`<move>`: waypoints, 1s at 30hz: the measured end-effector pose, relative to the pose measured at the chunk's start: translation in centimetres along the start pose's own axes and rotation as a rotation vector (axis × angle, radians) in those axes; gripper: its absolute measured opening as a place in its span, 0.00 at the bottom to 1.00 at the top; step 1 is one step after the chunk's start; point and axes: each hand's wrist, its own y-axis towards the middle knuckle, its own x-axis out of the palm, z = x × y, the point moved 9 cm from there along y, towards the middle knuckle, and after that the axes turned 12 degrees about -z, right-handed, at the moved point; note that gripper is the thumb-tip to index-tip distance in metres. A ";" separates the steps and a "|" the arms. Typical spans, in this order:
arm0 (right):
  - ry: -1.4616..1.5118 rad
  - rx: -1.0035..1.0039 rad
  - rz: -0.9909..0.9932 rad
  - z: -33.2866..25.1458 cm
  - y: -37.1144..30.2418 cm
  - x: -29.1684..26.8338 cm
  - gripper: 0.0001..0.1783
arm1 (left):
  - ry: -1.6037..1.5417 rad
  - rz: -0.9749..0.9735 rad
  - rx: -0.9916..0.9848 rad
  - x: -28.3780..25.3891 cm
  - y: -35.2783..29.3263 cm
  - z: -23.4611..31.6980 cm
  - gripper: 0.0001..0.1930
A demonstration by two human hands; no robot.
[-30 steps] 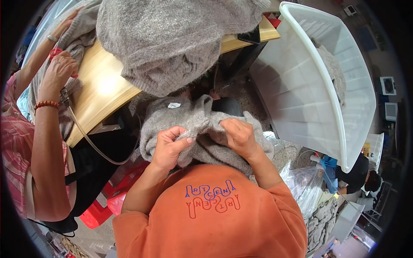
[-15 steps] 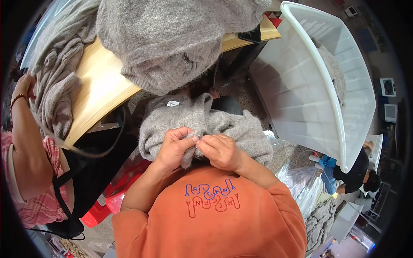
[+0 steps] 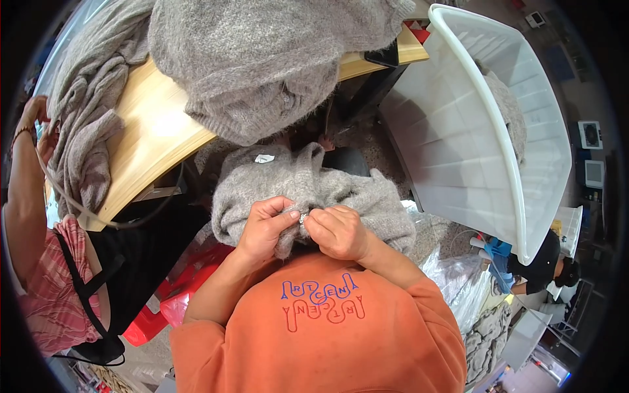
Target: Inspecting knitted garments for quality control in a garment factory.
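Observation:
A fuzzy grey knitted garment [image 3: 354,195] lies bunched across my lap. A small white tag [image 3: 264,158] shows on its far left part. My left hand [image 3: 265,229] is closed in a pinch on the knit, thumb toward the middle. Close beside it, my right hand [image 3: 337,231] is closed on the same fabric, its fingers curled under. In the narrow gap between my fingertips sits a small pale, shiny piece [image 3: 303,219], too small to name. The fingertips' undersides are hidden.
More grey knitwear [image 3: 262,59] is heaped on the wooden table [image 3: 157,118] ahead and overhangs its edge. A large white bin [image 3: 458,131] stands at the right. To my left a person's arm [image 3: 26,190] reaches toward the table; a red stool [image 3: 177,304] stands nearby.
My right hand has shifted slightly to the right, widening the gap where the pale piece shows. The co-worker's hand at the left has risen off the knitwear, and both their hands now show.

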 end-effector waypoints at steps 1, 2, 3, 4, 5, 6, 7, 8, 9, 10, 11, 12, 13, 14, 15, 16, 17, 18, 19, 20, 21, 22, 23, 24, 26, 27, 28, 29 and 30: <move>-0.008 0.004 -0.023 0.0 0.1 0.2 0.11 | 0.081 -0.005 0.029 -0.2 -0.1 0.2 0.02; -0.016 0.008 -0.046 -0.1 0.2 0.4 0.10 | 0.162 -0.010 0.057 -0.2 -0.3 0.5 0.02; -0.015 0.008 -0.047 -0.1 0.5 0.3 0.10 | 0.162 -0.010 0.056 -0.1 -0.4 0.5 0.02; 0.044 0.054 -0.016 0.3 0.9 -0.1 0.10 | 0.276 0.014 0.093 0.0 -0.7 1.2 0.03; 0.102 0.100 0.015 0.9 1.1 -0.3 0.11 | 0.389 0.037 0.130 0.2 -0.9 1.9 0.04; 0.102 0.100 0.014 0.9 1.1 -0.3 0.11 | 0.389 0.037 0.130 0.2 -1.0 1.9 0.04; 0.224 0.158 -0.010 1.7 1.1 0.1 0.11 | 0.453 0.058 0.148 0.2 -1.2 2.1 0.05; 0.346 0.215 -0.035 2.4 1.0 0.6 0.12 | 0.516 0.080 0.167 0.2 -1.4 2.4 0.05; 0.347 0.214 -0.035 2.6 1.0 0.5 0.12 | 0.516 0.082 0.167 0.3 -1.5 2.3 0.05; 0.466 0.213 -0.091 2.9 1.0 1.0 0.13 | 0.566 0.113 0.183 0.2 -1.7 2.3 0.05; 0.585 0.212 -0.147 3.2 1.0 1.5 0.14 | 0.616 0.144 0.198 0.1 -1.9 2.4 0.05; 0.587 0.212 -0.148 3.4 0.9 1.5 0.14 | 0.615 0.145 0.197 0.1 -1.9 2.2 0.05; 0.655 0.214 -0.155 3.7 0.6 1.8 0.15 | 0.671 0.154 0.246 0.3 -2.1 2.6 0.05; 0.723 0.216 -0.163 3.8 0.5 2.1 0.16 | 0.726 0.163 0.295 0.6 -2.3 3.0 0.05; 0.723 0.216 -0.164 3.7 0.6 2.1 0.16 | 0.725 0.164 0.295 0.5 -2.3 3.0 0.05; 0.791 0.369 -0.211 4.6 0.2 2.9 0.15 | 0.757 0.177 0.322 0.6 -2.4 3.3 0.06; 0.856 0.522 -0.258 5.3 -0.4 3.9 0.14 | 0.789 0.189 0.349 0.6 -2.5 3.6 0.07; 0.856 0.522 -0.258 5.3 -0.5 4.2 0.14 | 0.790 0.189 0.350 0.5 -2.5 3.6 0.07; 0.778 0.464 -0.203 5.2 -0.3 4.0 0.14 | 0.832 0.188 0.383 0.6 -2.5 3.9 0.07; 0.700 0.405 -0.149 5.0 -0.1 3.6 0.14 | 0.874 0.186 0.417 0.8 -2.6 4.2 0.08; 0.700 0.404 -0.149 5.0 -0.1 3.5 0.14 | 0.875 0.187 0.418 0.8 -2.6 4.2 0.08; 0.627 0.393 -0.211 4.6 0.0 3.7 0.14 | 0.902 0.191 0.417 0.8 -2.7 4.3 0.08; 0.554 0.381 -0.271 4.3 0.0 3.9 0.14 | 0.930 0.195 0.417 0.9 -2.8 4.4 0.08; 0.554 0.381 -0.271 4.1 -0.1 4.0 0.14 | 0.930 0.195 0.418 1.0 -2.8 4.4 0.08; 0.457 0.408 -0.236 3.9 -0.4 3.9 0.13 | 1.004 0.221 0.473 1.4 -3.1 5.0 0.08; 0.457 0.407 -0.237 3.7 -0.4 3.9 0.13 | 1.004 0.223 0.474 1.5 -3.1 5.0 0.08; 0.604 0.478 -0.192 4.2 -0.7 4.0 0.12 | 1.034 0.221 0.518 2.0 -3.3 5.3 0.08; 0.751 0.548 -0.144 4.6 -1.1 4.2 0.11 | 1.063 0.219 0.562 2.4 -3.4 5.6 0.08; 0.751 0.547 -0.144 4.5 -1.1 4.3 0.11 | 1.064 0.220 0.563 2.3 -3.3 5.5 0.08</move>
